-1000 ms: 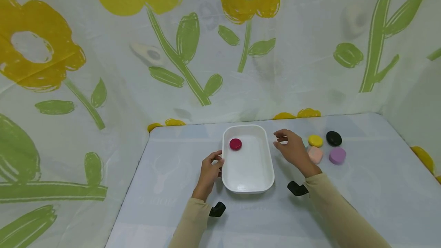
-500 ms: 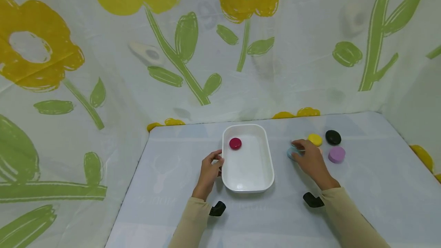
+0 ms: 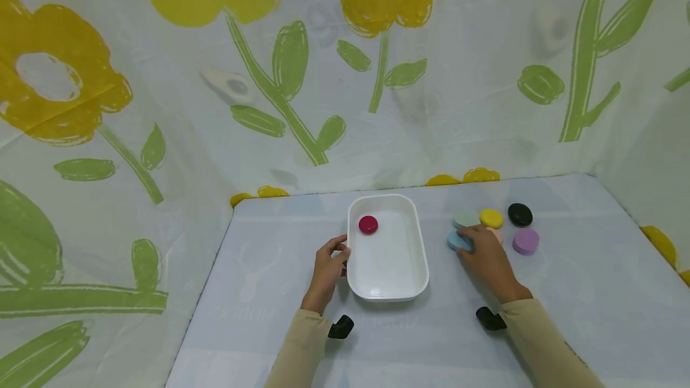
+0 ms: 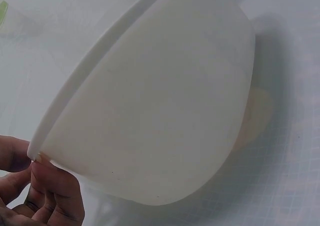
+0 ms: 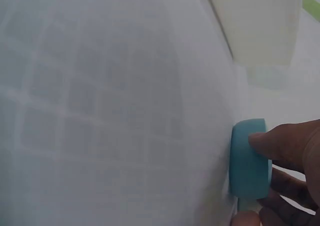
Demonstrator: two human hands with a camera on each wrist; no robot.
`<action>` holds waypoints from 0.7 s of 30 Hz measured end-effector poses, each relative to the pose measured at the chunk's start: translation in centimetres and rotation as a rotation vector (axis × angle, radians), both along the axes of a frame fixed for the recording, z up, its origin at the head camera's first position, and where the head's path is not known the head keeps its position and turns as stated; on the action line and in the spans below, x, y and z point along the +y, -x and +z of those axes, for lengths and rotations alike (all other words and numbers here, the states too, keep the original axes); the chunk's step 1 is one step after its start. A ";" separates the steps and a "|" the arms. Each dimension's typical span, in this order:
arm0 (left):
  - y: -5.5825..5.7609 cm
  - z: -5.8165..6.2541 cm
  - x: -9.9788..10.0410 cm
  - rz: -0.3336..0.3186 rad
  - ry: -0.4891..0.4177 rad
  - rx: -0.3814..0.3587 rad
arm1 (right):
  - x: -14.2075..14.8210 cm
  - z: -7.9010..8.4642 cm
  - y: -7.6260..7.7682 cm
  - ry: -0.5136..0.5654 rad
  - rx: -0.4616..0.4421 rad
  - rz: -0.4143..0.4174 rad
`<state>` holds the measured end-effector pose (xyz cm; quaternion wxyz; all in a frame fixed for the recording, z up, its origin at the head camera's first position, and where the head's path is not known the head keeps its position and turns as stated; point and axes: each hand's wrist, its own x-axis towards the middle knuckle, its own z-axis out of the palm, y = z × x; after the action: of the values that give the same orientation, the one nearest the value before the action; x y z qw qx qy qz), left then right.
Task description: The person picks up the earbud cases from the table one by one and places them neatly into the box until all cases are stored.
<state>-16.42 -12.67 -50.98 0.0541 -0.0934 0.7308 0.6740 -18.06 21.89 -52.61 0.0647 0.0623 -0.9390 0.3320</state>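
My left hand (image 3: 327,265) pinches the left rim of a white rectangular tray (image 3: 388,289) between thumb and fingers; the left wrist view shows the fingertips at the rim's corner beside the tray wall (image 4: 165,101). Inside the tray, toward its far left, lies a red round piece (image 3: 368,225). Right of the tray, my right hand (image 3: 487,261) grips a light-blue soap-like block (image 3: 459,241). In the right wrist view, the thumb presses one face of the blue block (image 5: 249,161) and the fingers are behind it, partly hidden. The block's edge is at the tabletop.
Around my right hand lie a pale green piece (image 3: 466,219), a yellow disc (image 3: 491,218), a pink piece (image 3: 496,234) partly covered by the hand, a black oval (image 3: 520,215) and a purple cylinder (image 3: 525,241). A flower-printed curtain (image 3: 463,124) rises behind the table.
My right hand has moved right and down from beside the tray to the blue block and has taken hold of it. My left hand and the tray have stayed put.
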 end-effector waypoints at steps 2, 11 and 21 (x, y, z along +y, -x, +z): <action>0.0 -0.1 0.0 -0.002 -0.003 0.004 | -0.2 0.0 -0.1 -0.012 0.020 0.012; 0.1 -0.1 -0.1 0.001 -0.012 0.008 | -0.9 -0.1 -0.5 -0.018 0.047 0.043; -0.1 0.2 0.2 0.010 -0.019 -0.001 | -1.4 1.2 -0.5 0.103 -0.013 0.038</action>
<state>-16.34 -12.46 -50.83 0.0519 -0.0970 0.7238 0.6812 -17.56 20.46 -51.38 0.0554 0.0746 -0.9197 0.3814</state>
